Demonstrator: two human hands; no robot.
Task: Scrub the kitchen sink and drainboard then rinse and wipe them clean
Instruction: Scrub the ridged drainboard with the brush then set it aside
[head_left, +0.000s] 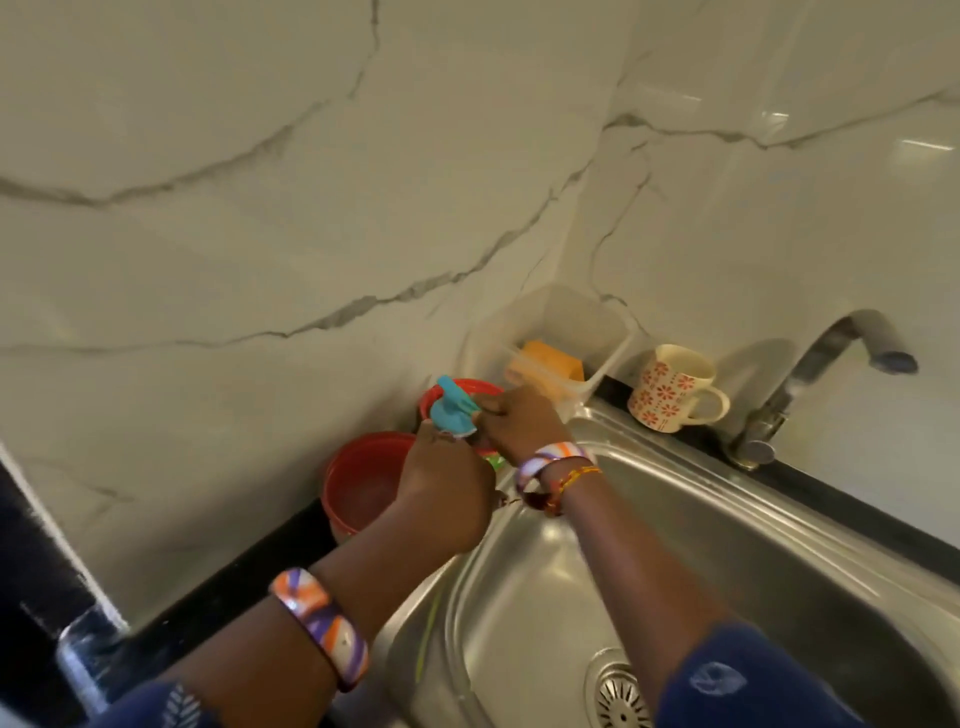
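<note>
Both hands were up at the back left corner of the sink (675, 561), bunched together around a small blue thing (451, 413), maybe a cap or a scrap of scrubber, too blurred to be called. The left hand (441, 499) was seen curled with its fingertips pinching the lower edge of it, and the right hand (519, 421) was closed on its side. Directly behind it a red bowl (363, 483) and a second red dish (457, 387) were parked on the dark counter edge, with a clear tub (602, 332) holding an orange sponge (550, 358) and a flowered mug (670, 389) lined up near the tap (831, 364). The basin looked dry and unscrubbed, so the job was judged barely started. Trouble was expected from the crowding: the bowls could easily be knocked into the basin by an elbow, or soap squirted over them. No drainboard could be made out.
</note>
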